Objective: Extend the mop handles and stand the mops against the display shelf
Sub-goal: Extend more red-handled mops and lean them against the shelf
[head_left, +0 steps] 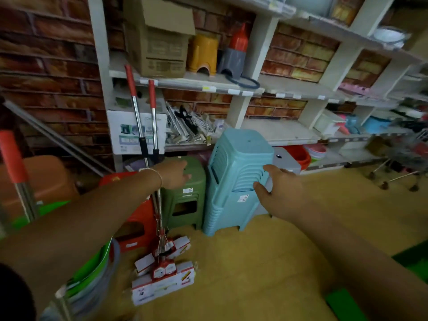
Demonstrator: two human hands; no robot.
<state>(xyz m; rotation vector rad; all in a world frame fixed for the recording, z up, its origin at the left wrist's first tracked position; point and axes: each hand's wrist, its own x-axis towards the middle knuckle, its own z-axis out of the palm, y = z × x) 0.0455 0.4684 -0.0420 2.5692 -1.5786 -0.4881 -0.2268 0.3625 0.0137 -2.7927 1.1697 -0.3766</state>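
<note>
Two mops with chrome poles and red grips (139, 107) lean against the white display shelf (185, 81), their packaged sponge heads (164, 272) resting on the tan floor. My left hand (174, 173) reaches past the poles, fingers spread over the green stool stack (183, 200), holding nothing. My right hand (278, 188) rests open against the side of the tall blue stool stack (234, 179). A third red-gripped mop handle (14, 158) stands blurred at the far left.
A red stool (136, 225) sits behind the mop poles. Green buckets (92, 269) stand at lower left. Boxes, a yellow and a grey-red stool fill the shelves. A wire cart (403, 158) stands at right. Open floor lies in front.
</note>
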